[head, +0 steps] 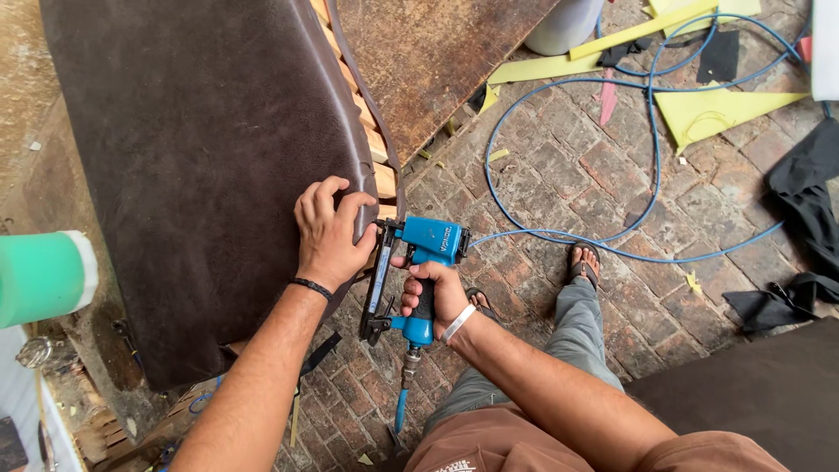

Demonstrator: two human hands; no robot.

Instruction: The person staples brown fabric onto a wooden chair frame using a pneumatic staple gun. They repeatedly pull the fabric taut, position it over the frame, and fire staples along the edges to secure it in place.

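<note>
Brick floor (pixel 559 175); right hand (pixel 437 293) grips staple gun (pixel 418 262).

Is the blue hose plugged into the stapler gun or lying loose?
Plugged in: the thin blue air hose joins the metal fitting under the blue staple gun gripped by the right hand.

Brick floor (pixel 559 175) under blue hose (pixel 651 131), yellow scraps (pixel 717 109).
</note>
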